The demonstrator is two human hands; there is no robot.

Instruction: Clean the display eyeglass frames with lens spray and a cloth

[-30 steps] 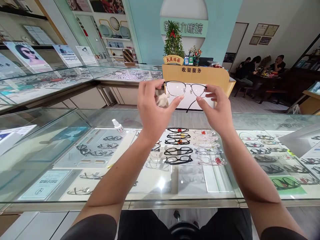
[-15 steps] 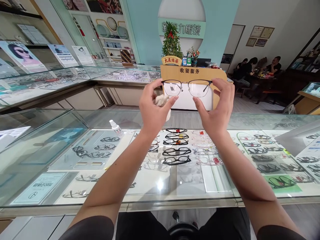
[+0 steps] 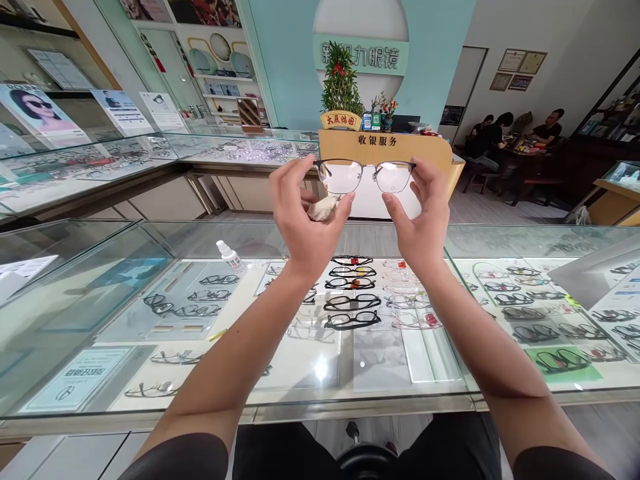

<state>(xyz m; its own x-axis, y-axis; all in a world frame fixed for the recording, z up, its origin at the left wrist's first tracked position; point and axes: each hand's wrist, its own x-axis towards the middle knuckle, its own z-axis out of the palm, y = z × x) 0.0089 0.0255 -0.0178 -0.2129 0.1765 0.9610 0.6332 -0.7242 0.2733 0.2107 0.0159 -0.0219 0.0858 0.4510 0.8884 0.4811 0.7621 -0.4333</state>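
A pair of eyeglasses [image 3: 367, 175] with a dark upper rim and clear lenses is held up level above the glass counter. My left hand [image 3: 309, 217] grips the left end of the frame between fingers and thumb. Tucked in that same palm is a crumpled whitish cloth [image 3: 323, 208]. At the other end, my right hand [image 3: 423, 217] pinches the right corner of the frame, its thumb below the lens. The temples are mostly hidden behind the lenses and hands.
Below lies a glass display counter [image 3: 280, 408] with rows of eyeglasses [image 3: 353, 302] inside. A white spray bottle [image 3: 229, 255] stands on its top at left. Beyond are a wooden cashier desk [image 3: 425, 143] and a plant [image 3: 341, 83]. Several people [image 3: 495, 137] sit at the far right.
Both hands have shifted slightly left with the eyeglasses, which have turned a little. The whitish cloth now sits more bunched in my left palm.
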